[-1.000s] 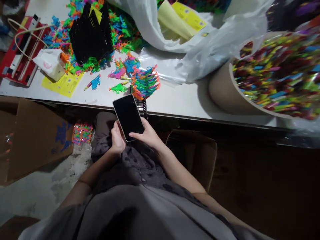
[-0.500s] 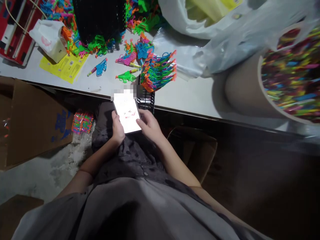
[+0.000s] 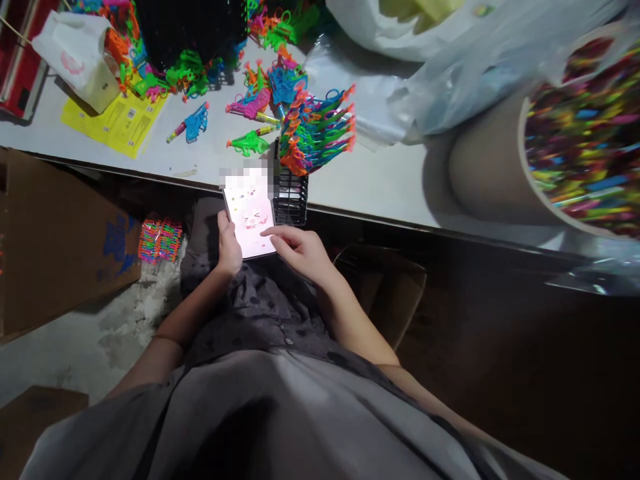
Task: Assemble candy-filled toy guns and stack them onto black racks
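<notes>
A phone point(image 3: 251, 223) with a bright pinkish screen lies tilted above my lap, its upper part blurred out. My left hand point(image 3: 230, 247) is wrapped round its left edge. Over the lower right of the screen, my right hand point(image 3: 303, 253) stretches out its index finger, with the thumb apart below it and nothing held. Whether the fingertip touches the glass I cannot tell. Just beyond the phone, a black basket point(image 3: 291, 207) juts over the table edge, with a stack of colourful toy guns point(image 3: 315, 133) on it.
On the white table point(image 3: 370, 190) lie a blue toy gun point(image 3: 197, 125), a green one point(image 3: 249, 143) and a white carton point(image 3: 80, 63). A large tub point(image 3: 483, 160) of colourful pieces stands right. A cardboard box point(image 3: 65, 247) and a packed bundle point(image 3: 160, 240) are at lower left.
My right hand has left the phone's right edge and moved in over the screen with its index finger out. The screen picture has turned pinkish. The view has shifted slightly.
</notes>
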Action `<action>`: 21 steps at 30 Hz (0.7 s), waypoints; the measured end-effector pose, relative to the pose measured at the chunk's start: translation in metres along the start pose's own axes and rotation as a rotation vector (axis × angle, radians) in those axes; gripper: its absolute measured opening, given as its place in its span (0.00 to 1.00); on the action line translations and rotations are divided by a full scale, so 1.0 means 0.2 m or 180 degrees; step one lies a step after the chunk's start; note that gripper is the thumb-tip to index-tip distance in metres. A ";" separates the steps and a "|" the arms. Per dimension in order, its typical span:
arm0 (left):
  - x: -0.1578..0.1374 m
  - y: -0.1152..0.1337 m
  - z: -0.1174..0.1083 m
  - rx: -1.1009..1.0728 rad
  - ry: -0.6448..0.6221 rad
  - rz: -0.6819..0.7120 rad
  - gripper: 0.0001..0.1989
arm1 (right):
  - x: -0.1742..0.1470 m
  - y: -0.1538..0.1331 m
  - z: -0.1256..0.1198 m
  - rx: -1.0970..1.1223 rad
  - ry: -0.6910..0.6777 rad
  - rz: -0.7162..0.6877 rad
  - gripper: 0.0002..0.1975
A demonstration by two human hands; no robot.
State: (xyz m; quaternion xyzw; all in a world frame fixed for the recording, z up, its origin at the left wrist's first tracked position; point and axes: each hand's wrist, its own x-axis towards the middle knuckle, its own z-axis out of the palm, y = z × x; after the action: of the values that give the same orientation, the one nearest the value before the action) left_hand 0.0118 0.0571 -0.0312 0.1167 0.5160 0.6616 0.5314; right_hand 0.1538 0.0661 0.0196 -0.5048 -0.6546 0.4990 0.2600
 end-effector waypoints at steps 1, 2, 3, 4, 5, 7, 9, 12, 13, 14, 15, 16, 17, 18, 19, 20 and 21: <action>0.00 -0.01 -0.01 0.0039 -0.0014 0.0033 0.07 | 0.00 0.00 -0.01 0.0060 0.0086 0.0049 0.13; 0.00 -0.01 -0.01 0.0072 -0.0023 0.0058 0.07 | 0.00 0.01 -0.01 0.0154 0.0239 0.0090 0.13; 0.00 -0.02 -0.02 0.0088 -0.0032 0.0073 0.06 | 0.00 0.01 -0.02 0.0259 0.0400 0.0115 0.14; 0.00 -0.02 -0.02 0.0096 -0.0049 0.0072 0.06 | 0.00 0.02 -0.03 0.0342 0.0486 0.0125 0.14; 0.00 -0.02 -0.03 0.0107 -0.0075 0.0057 0.06 | 0.00 0.02 -0.04 0.0376 0.0454 0.0127 0.14; -0.01 -0.03 -0.04 0.0164 -0.0125 0.0017 0.06 | -0.01 0.02 -0.05 0.0305 0.0240 0.0137 0.13; -0.01 -0.03 -0.05 0.0270 -0.0139 0.0006 0.06 | -0.01 0.03 -0.05 0.0240 0.0256 0.0144 0.13; -0.02 -0.03 -0.06 0.0347 -0.0131 0.0016 0.06 | -0.01 0.04 -0.04 0.0260 0.0060 0.0107 0.14; -0.01 -0.03 -0.07 0.0337 -0.0124 0.0006 0.06 | -0.01 0.05 -0.03 0.0241 -0.0099 0.0111 0.14; -0.01 -0.04 -0.08 0.0321 -0.0106 -0.0006 0.06 | 0.00 0.06 -0.03 0.0213 -0.0177 0.0134 0.13; 0.00 -0.04 -0.08 0.0306 -0.0085 -0.0024 0.06 | 0.00 0.07 -0.02 0.0201 -0.0117 0.0166 0.13; 0.01 -0.04 -0.10 0.0301 -0.0060 -0.0044 0.06 | 0.01 0.08 -0.01 0.0217 0.0073 0.0196 0.13; 0.03 -0.04 -0.11 0.0308 -0.0036 -0.0065 0.06 | 0.02 0.10 -0.01 0.0262 0.0321 0.0227 0.13; 0.05 -0.04 -0.12 0.0324 -0.0014 -0.0091 0.06 | 0.03 0.11 -0.01 0.0326 0.0544 0.0256 0.13; 0.07 -0.04 -0.14 0.0347 0.0008 -0.0124 0.06 | 0.03 0.13 -0.01 0.0383 0.0688 0.0278 0.13; 0.09 -0.03 -0.16 0.0374 0.0034 -0.0157 0.06 | 0.04 0.16 -0.02 0.0416 0.0746 0.0292 0.13; 0.11 -0.03 -0.19 0.0411 0.0069 -0.0182 0.06 | 0.04 0.18 -0.02 0.0415 0.0741 0.0303 0.13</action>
State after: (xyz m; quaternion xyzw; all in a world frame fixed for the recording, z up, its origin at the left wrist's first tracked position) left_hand -0.0211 0.0534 -0.0607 0.1288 0.5664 0.6127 0.5359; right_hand 0.1689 0.0746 -0.0129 -0.5717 -0.5616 0.4904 0.3425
